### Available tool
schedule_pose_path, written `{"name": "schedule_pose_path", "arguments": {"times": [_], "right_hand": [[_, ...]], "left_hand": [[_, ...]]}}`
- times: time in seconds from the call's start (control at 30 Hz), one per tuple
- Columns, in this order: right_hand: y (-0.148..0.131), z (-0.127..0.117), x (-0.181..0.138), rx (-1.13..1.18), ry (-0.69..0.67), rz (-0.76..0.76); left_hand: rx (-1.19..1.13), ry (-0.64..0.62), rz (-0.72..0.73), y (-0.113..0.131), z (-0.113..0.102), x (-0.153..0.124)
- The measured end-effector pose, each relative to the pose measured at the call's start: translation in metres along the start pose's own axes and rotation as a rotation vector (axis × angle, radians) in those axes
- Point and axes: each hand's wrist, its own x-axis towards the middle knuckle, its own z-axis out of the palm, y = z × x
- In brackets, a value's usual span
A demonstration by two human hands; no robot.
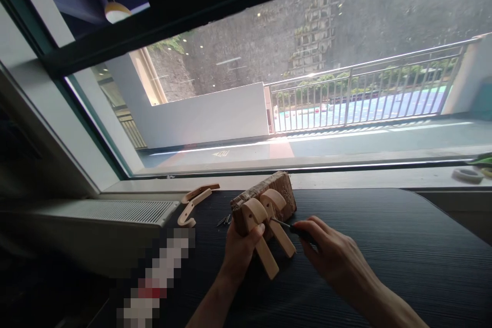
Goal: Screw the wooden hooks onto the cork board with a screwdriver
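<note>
My left hand is closed round the lower left end of a rough wooden block, which is tilted up off the dark table. Two pale curved wooden hooks sit side by side on the block's face, their straight ends pointing down towards me. In my right hand is a screwdriver with a black handle. Its thin shaft reaches to the right-hand hook, and the tip meets it near a hole; the exact contact is too small to tell. A few screws lie just left of the block.
Two more curved wooden hooks lie at the table's left edge. The dark table meets a white window sill, with a roll of tape at its right end. A white radiator stands to the left.
</note>
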Motion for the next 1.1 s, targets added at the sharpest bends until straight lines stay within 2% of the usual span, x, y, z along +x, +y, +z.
{"name": "schedule_pose_path", "arguments": {"times": [0.1, 0.17, 0.27, 0.33, 0.47, 0.6, 0.67, 0.73, 0.87, 0.93, 1.0, 1.1], "right_hand": [[0.001, 0.003, -0.002, 0.051, 0.034, -0.002], [0.0, 0.005, -0.001, 0.141, 0.023, 0.12], [-0.003, 0.006, 0.002, 0.303, -0.083, 0.326], [-0.004, 0.004, 0.003, 0.339, -0.115, 0.369], [-0.005, 0.002, 0.002, 0.145, -0.046, 0.295], [-0.005, 0.003, -0.003, -0.025, 0.047, -0.023], [-0.005, 0.005, -0.004, -0.04, 0.082, -0.114], [-0.006, 0.007, -0.005, 0.016, 0.107, -0.077], [-0.009, 0.007, 0.0, 0.271, 0.079, 0.255], [-0.01, 0.005, 0.003, 0.359, 0.046, 0.358], [-0.011, 0.005, 0.003, 0.349, 0.032, 0.366], [-0.011, 0.005, 0.0, 0.138, 0.071, 0.264]], "left_hand": [[-0.012, -0.024, 0.0, -0.001, -0.001, 0.001], [0.003, -0.048, -0.002, 0.0, -0.003, 0.002], [0.067, -0.067, 0.017, 0.001, -0.006, 0.003], [0.108, -0.071, 0.038, 0.0, -0.007, 0.003], [0.109, -0.039, 0.045, -0.002, -0.004, 0.001], [0.092, 0.009, 0.024, -0.001, -0.002, 0.0], [0.093, 0.009, 0.008, -0.001, -0.002, 0.001], [0.093, -0.005, 0.004, -0.003, -0.003, 0.002], [0.077, -0.027, 0.018, -0.004, -0.005, 0.002], [0.078, -0.017, 0.025, -0.003, -0.005, 0.001], [0.08, -0.009, 0.032, -0.001, -0.003, 0.0], [0.073, 0.0, 0.029, 0.001, -0.001, -0.001]]}}
